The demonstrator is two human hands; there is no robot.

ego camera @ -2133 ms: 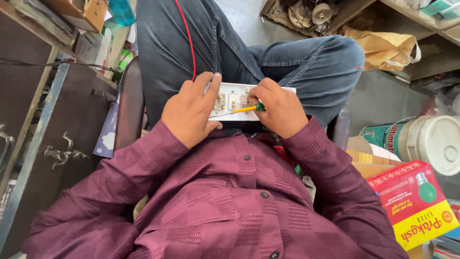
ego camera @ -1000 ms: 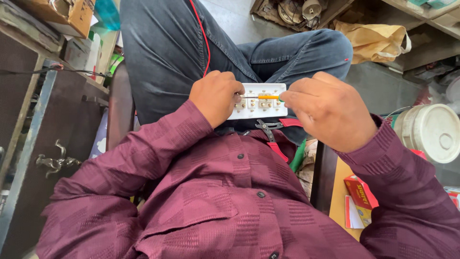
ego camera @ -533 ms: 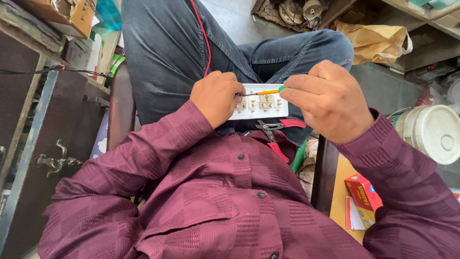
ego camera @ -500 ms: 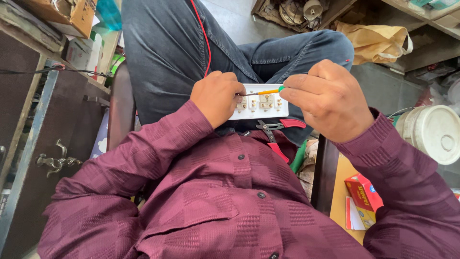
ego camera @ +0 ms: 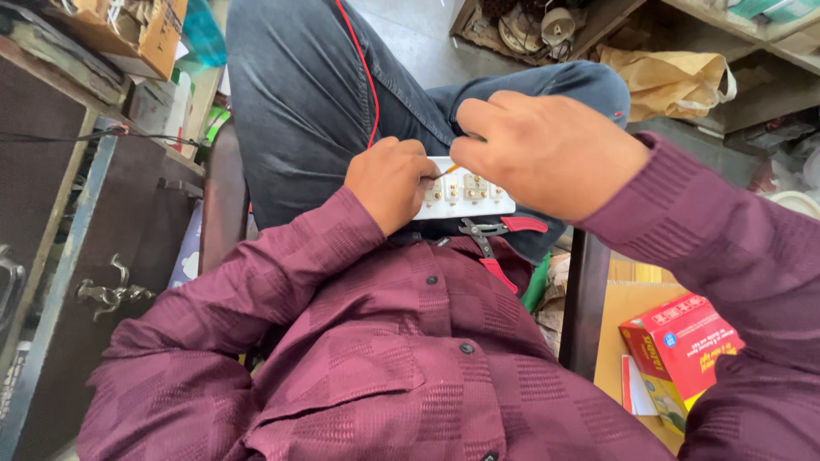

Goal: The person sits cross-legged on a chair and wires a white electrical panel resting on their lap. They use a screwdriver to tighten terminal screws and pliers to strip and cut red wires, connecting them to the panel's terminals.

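Nearest us we saw the maroon checked shirt (ego camera: 410,367) filling the lower frame. Just beyond it, red-handled pliers (ego camera: 495,243) lay on the lap, touching the near edge of the white rectangular switch plate with brass terminals (ego camera: 465,195). The plate rested on the lap at centre frame. Our left hand (ego camera: 389,183) was clamped on the plate's left end, fingers curled over it. Our right hand (ego camera: 547,154) hovered above the plate's right side, fingers pinched together; a thin orange tool tip (ego camera: 448,170) showed by the plate, but we could not tell whether the hand held it. At near right sat a red cardboard box (ego camera: 683,341). Farther off were the dark blue jeans (ego camera: 325,102) with a red wire (ego camera: 363,72) across them, and a brown paper bag (ego camera: 670,81) at far right.
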